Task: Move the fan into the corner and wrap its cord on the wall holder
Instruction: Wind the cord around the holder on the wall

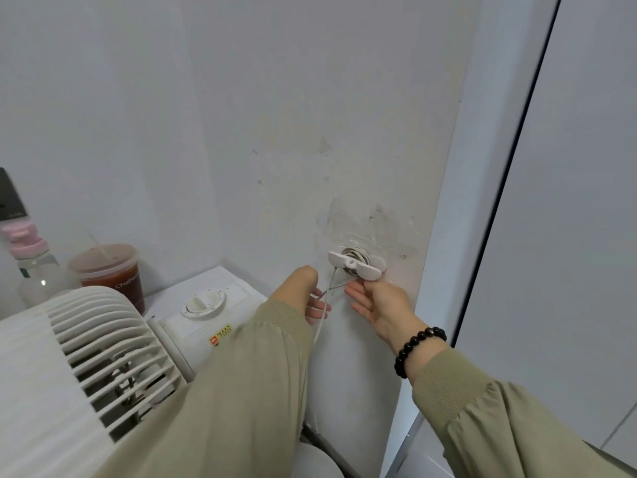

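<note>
The white fan (103, 343), with a slatted grille and a dial on its top, stands at the lower left close to the wall corner. On the wall, the white holder (355, 265) has the cord coiled around it. Two strands of the white cord (331, 278) run down from the holder and meet at the fingers of my left hand (303, 291), which holds them there. One strand hangs on below that hand. My right hand (379, 301) is just under the holder with its fingers straight, and one finger touches the holder's lower flap.
Behind the fan, against the wall, stand a lidded cup of brown drink with a straw (108, 272) and a clear bottle with a pink cap (29, 260). A white door frame and panel (551, 236) lie to the right of the holder.
</note>
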Available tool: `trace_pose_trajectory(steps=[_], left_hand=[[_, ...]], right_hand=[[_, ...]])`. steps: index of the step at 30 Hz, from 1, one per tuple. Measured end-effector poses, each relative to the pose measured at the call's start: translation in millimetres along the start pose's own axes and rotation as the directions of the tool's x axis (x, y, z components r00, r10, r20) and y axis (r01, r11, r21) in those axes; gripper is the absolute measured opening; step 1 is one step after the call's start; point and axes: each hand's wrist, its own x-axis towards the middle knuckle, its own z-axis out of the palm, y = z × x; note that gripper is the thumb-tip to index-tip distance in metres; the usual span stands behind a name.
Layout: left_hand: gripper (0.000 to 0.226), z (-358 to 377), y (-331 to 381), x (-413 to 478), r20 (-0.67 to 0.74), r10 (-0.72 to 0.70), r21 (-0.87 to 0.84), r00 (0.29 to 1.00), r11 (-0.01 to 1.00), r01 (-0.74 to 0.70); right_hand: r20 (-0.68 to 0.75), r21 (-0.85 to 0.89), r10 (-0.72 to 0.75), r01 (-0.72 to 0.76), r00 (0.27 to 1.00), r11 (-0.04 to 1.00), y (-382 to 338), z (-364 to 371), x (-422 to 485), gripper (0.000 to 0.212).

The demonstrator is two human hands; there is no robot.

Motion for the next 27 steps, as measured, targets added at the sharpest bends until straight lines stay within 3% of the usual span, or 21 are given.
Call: trace_pose_trajectory(steps=[4,13,15,17,19,20,22,24,25,27], left_hand=[[0.046,8.0,1.7,10.1,0.013,0.074,-0.252,0.997,0.965,-0.069],[0.045,8.0,8.9,14.2,0.062,0.187,-0.479,0.980,0.868,-0.135],[0.038,9.2,10.4,15.7,0.051,0.221,-0.479,0.974,0.861,-0.170],[0.031,10.9,11.4,17.4,0.019,0.248,-0.472,0.969,0.856,-0.209],[0.027,11.5,12.4,19.3,-0.017,0.263,-0.477,0.965,0.846,-0.239],[0.026,11.3,13.2,20.0,-0.035,0.270,-0.479,0.962,0.841,-0.253],[0.025,10.7,16.4,20.1,-0.078,0.294,-0.475,0.953,0.829,-0.295],[0.023,9.9,20.7,18.6,-0.140,0.321,-0.446,0.937,0.824,-0.349],[0.023,9.5,22.7,17.4,-0.163,0.332,-0.426,0.929,0.826,-0.369],[0.023,9.0,27.0,14.4,-0.174,0.351,-0.396,0.920,0.831,-0.391]], right_hand=[[0.109,0.046,0.068,-0.074,0.992,0.996,-6.4,-6.3,-7.5,0.025],[0.162,0.006,0.100,-0.102,0.982,0.995,-11.9,-13.2,-8.8,0.035],[0.143,-0.079,0.093,-0.082,0.985,0.994,-13.2,-13.9,-8.3,0.033],[0.071,-0.308,0.032,-0.008,0.997,0.951,-15.4,-14.5,-7.0,0.027],[0.050,-0.571,-0.091,0.103,0.995,0.814,-21.7,-16.0,-8.2,0.027],[0.071,-0.717,-0.174,0.172,0.982,0.675,-25.4,-18.2,-8.5,0.030],[0.160,-0.919,-0.355,0.270,0.921,0.287,-36.3,-19.7,-17.7,0.036],[0.291,-0.949,-0.528,0.312,0.798,-0.052,-47.7,-16.3,-31.5,0.040],[0.346,-0.932,-0.590,0.342,0.729,-0.124,-52.8,-14.3,-37.2,0.037],[0.420,-0.891,-0.635,0.427,0.649,-0.153,-58.4,-11.8,-38.7,0.020]])
